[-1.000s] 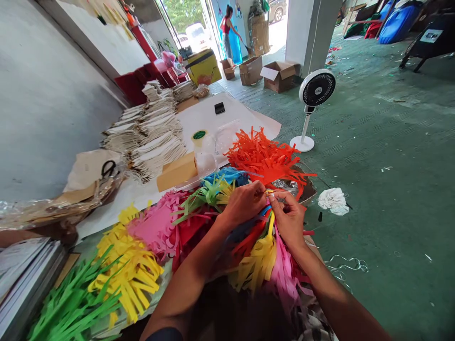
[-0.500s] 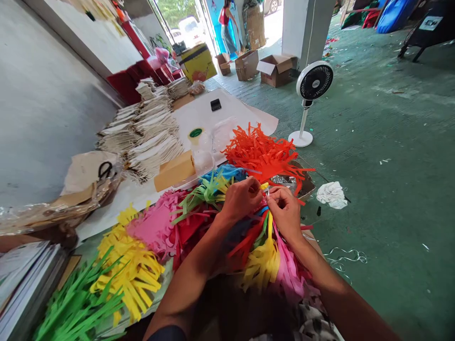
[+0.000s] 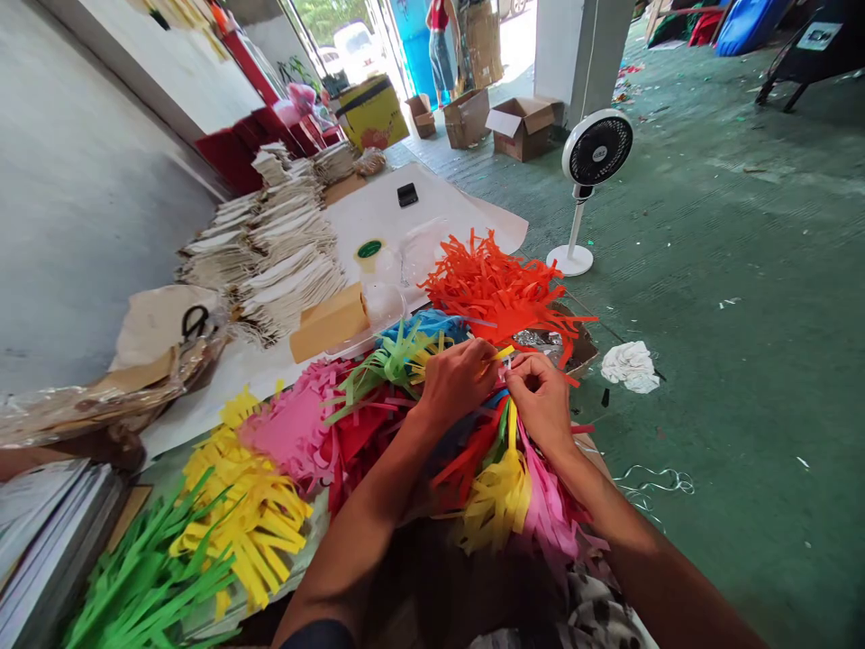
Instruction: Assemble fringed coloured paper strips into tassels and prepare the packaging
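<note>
Both my hands meet over a bundle of coloured fringed paper strips (image 3: 496, 491) that hangs down toward my lap. My left hand (image 3: 456, 383) is closed, pinching the top of the bundle. My right hand (image 3: 541, 401) is closed too, its fingertips pinched on the same gathered top, where a yellow strip end sticks out. Red, yellow, pink and blue fringes fan out beneath my wrists.
Piles of fringed paper lie about: orange (image 3: 500, 293), pink (image 3: 297, 428), yellow (image 3: 247, 514), green (image 3: 145, 581). Stacks of beige sheets (image 3: 277, 261), scissors (image 3: 195, 320), a tape roll (image 3: 370, 252) and a brown box (image 3: 330, 322) sit farther back. A white fan (image 3: 595, 158) stands on the green floor. A person stands by the doorway (image 3: 442, 41).
My hands have stayed together on the top of the bundle with small finger movements. The view has tilted slightly, so everything sits a little higher and more to the left.
</note>
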The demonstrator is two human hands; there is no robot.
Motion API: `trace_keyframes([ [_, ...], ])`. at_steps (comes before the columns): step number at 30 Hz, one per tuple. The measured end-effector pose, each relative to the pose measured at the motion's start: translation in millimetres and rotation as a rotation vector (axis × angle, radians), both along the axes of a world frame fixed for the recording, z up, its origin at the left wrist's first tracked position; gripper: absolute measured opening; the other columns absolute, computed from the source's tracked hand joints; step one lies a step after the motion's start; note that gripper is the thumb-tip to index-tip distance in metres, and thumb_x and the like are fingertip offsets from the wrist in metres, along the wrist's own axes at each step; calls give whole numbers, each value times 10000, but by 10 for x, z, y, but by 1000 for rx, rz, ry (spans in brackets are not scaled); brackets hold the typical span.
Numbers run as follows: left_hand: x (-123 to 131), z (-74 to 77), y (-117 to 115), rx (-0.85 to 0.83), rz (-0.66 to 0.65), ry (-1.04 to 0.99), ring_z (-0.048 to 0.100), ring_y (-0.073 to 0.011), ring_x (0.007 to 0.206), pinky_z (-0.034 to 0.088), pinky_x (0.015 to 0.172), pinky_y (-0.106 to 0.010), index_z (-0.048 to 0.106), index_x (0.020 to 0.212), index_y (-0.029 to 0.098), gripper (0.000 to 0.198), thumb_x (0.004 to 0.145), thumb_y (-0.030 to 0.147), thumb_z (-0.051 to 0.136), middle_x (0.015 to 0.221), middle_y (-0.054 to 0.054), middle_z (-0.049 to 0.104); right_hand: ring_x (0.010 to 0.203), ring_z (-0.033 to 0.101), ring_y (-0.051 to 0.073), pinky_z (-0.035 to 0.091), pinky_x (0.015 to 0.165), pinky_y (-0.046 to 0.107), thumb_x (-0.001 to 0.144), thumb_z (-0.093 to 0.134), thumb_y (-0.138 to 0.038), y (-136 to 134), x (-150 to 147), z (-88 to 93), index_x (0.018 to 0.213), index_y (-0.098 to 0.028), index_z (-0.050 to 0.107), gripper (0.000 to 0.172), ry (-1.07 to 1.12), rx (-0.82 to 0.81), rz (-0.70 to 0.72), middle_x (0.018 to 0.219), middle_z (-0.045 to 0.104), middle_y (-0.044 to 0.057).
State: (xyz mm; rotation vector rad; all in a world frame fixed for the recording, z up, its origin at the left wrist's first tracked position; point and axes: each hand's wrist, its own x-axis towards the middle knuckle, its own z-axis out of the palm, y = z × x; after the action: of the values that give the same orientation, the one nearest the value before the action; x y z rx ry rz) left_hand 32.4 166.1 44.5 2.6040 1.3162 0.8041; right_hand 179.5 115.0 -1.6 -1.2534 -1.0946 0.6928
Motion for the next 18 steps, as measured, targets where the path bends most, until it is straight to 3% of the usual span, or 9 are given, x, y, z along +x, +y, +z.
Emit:
trace_keyframes([
  [11,0,-32,-33,148,-34,181,703,-194,818,370,660,-327,669,935,225,115,1013,272,599,897,-51,782,830,618,194,448,742,334,846,650,-214,0,-1,-7,664,-228,586,193,-4,12,9,889,671,33],
  [18,-75,10,-1,118,-106,178,707,-196,846,382,651,-317,679,976,226,99,1012,280,605,905,-44,781,779,589,181,420,671,315,871,678,-241,-16,11,22,686,-221,628,192,-8,10,16,892,667,35],
])
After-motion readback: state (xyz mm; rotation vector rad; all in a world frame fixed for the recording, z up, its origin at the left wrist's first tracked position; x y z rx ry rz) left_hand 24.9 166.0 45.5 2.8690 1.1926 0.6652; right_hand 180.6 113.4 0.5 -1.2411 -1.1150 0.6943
